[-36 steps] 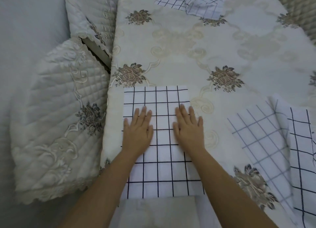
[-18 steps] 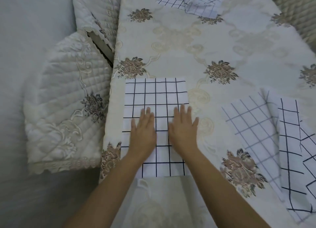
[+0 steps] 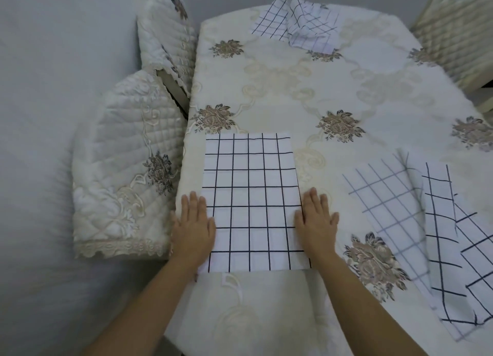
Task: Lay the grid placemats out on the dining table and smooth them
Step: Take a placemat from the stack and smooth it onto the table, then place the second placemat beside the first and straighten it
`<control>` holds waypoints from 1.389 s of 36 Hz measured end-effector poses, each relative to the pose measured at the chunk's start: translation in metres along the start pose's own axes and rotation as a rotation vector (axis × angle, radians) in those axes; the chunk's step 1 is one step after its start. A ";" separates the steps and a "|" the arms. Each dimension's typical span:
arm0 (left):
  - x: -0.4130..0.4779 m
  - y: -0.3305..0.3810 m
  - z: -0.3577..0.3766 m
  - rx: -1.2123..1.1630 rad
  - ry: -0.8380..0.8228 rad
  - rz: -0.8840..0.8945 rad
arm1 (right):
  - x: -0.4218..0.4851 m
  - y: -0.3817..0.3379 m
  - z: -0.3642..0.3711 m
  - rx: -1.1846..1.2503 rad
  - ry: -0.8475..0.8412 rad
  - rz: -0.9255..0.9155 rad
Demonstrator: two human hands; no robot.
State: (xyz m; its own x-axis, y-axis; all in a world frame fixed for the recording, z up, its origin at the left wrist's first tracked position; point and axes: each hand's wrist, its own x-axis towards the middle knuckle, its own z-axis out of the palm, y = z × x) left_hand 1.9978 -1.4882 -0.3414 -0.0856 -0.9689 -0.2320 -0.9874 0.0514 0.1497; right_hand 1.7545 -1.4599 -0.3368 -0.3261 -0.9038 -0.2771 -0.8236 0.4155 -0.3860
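Observation:
A white placemat with a black grid [image 3: 250,195] lies flat near the front left edge of the dining table [image 3: 293,94], which wears a cream flowered cloth. My left hand [image 3: 193,226] rests flat, palm down, on the mat's left edge. My right hand [image 3: 316,221] lies flat on its right edge. Both hands have their fingers spread and hold nothing. A loose pile of grid placemats [image 3: 437,235] lies crumpled at the table's right side. Two more grid placemats [image 3: 296,25] sit at the far end, one partly folded up.
A chair with a quilted cream cover [image 3: 125,169] stands against the table's left side, its backrest [image 3: 165,35] further back. Another covered chair [image 3: 456,30] stands at the far right. The floor [image 3: 40,89] to the left is pale grey.
My hands have slid apart from the middle of the placemat to its left and right edges. The view has pulled back, showing more of the table.

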 end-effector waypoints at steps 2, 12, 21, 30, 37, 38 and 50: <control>-0.002 0.022 -0.006 -0.045 0.038 0.039 | -0.005 -0.015 -0.002 0.005 -0.004 0.058; -0.032 0.058 0.024 -0.018 0.027 0.219 | -0.041 -0.017 0.031 -0.184 0.039 -0.265; -0.032 -0.002 0.017 -0.052 0.081 0.053 | -0.033 0.045 0.011 -0.189 0.107 -0.151; -0.033 0.007 0.006 -0.157 0.051 -0.047 | -0.031 0.039 -0.005 0.172 0.014 -0.048; -0.032 0.079 -0.018 -0.542 0.073 -0.154 | -0.054 0.042 -0.049 0.845 0.103 0.172; -0.035 0.096 -0.022 -0.650 0.045 -0.128 | -0.057 0.047 -0.052 0.843 0.117 0.172; -0.073 0.269 0.003 -0.899 -0.538 0.055 | -0.064 0.137 -0.117 0.749 0.407 0.162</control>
State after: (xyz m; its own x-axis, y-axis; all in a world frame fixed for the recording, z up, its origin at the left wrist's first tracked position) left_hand 1.7378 -1.4025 -0.2870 -0.3932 -0.7237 -0.5671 -0.5364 -0.3204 0.7808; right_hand 1.6082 -1.3567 -0.2691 -0.6716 -0.7345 -0.0972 -0.2772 0.3708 -0.8864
